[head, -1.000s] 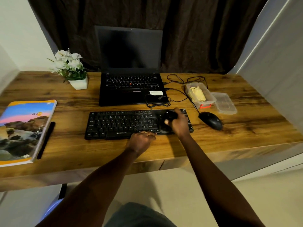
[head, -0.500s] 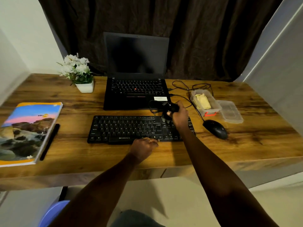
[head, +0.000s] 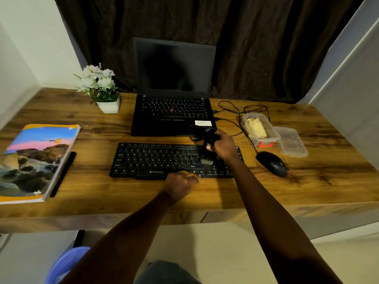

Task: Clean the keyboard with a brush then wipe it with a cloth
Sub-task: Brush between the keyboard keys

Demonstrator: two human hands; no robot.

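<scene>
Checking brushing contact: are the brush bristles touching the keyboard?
Cannot tell. In the head view the brush, gripped by the right hand, has its bristles overlapping the keyboard, but from above any gap is hidden.

Right hand [head: 223,147] holds brush [head: 206,158] on keyboard [head: 155,158], left hand [head: 180,183] at edge

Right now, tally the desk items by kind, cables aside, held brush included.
Laptop: 1
Keyboard: 1
Mouse: 1
Brush: 1
Cloth: 1
Container: 1
Lid: 1
Book: 1
Pen: 1
Flower pot: 1
Total: 10
</scene>
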